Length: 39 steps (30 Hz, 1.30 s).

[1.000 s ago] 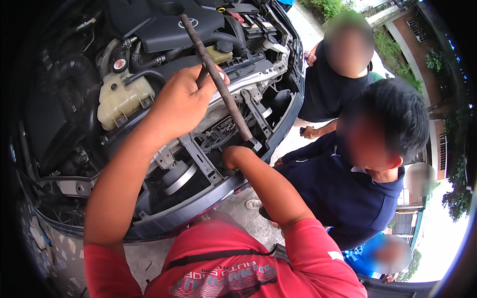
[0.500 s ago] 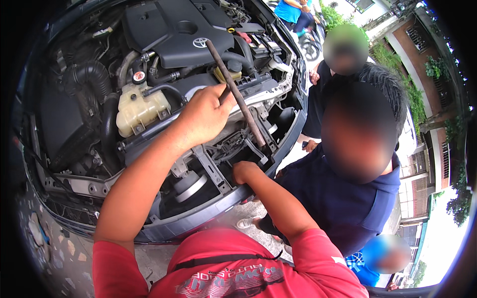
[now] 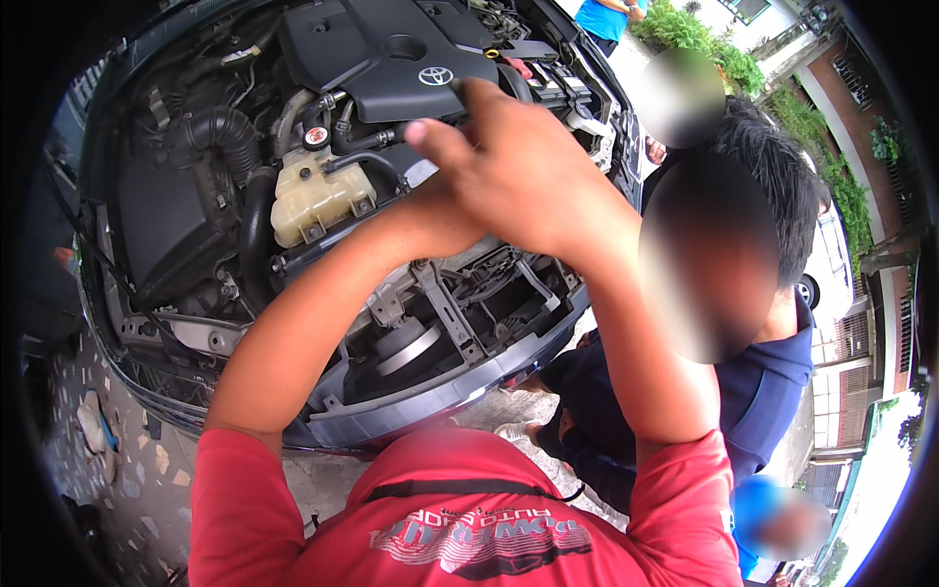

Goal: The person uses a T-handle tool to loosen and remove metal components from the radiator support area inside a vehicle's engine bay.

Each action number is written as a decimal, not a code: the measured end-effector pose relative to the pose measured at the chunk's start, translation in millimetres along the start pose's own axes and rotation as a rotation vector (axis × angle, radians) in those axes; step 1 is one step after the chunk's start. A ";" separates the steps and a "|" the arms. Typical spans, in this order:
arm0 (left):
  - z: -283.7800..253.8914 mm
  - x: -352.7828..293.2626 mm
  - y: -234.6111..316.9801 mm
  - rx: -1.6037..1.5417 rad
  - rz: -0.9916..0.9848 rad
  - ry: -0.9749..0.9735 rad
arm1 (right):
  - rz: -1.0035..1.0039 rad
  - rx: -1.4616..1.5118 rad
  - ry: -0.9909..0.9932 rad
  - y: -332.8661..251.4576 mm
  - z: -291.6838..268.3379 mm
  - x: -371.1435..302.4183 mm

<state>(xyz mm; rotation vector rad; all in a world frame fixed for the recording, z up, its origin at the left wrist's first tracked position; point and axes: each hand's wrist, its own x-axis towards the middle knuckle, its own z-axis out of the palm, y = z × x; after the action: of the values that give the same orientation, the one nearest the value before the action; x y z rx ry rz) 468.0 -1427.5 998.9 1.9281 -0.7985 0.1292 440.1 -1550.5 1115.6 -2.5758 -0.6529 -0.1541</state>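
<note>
Now both hands raised mid-frame over engine bay: right hand loosely curled, nothing visible in it; left hand hidden behind, grip can't tell. Bumper off, front internals exposed; reassembly pending, prob.

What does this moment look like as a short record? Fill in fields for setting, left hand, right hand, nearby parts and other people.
Setting: open engine bay of a car, seen from above
Left hand: hidden behind the right hand
Right hand: raised over the engine, thumb out; grip unclear
Nearby parts: black engine cover, pale coolant tank
Other people: a person in dark blue crouching at the front
</note>
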 end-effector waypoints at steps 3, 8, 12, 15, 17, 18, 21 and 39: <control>12.2 -11.2 -12.8 -0.353 0.308 0.194 | -0.108 -0.217 0.017 -31.2 22.4 12.2; 37.1 -14.9 -2.9 -0.541 0.140 0.402 | -0.584 -0.150 0.298 -5.8 32.5 -44.1; -3.3 -26.6 -3.7 -0.243 -0.219 0.290 | -0.642 0.104 0.394 54.5 26.6 -61.1; 4.1 -29.3 19.8 -0.129 -0.195 0.081 | -0.174 0.677 0.493 88.6 41.9 -39.1; 10.2 -24.1 38.0 -0.107 -0.307 -0.124 | 0.153 0.897 0.089 98.8 36.1 -5.2; 14.9 -21.0 36.1 -0.127 -0.293 -0.083 | 0.126 0.904 -0.077 100.6 31.8 13.8; 19.5 -16.7 14.9 -0.138 -0.294 0.044 | 0.040 0.540 -0.269 56.3 -2.3 35.2; 18.9 -20.0 5.1 -0.323 -0.182 0.346 | -0.394 -0.160 0.226 40.0 -14.1 -69.3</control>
<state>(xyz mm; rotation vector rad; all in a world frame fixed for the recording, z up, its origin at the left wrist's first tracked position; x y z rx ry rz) 444.8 -1435.2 985.1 1.6033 -0.3840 0.2036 398.3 -1617.2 1096.0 -2.4944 -1.0888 -0.6388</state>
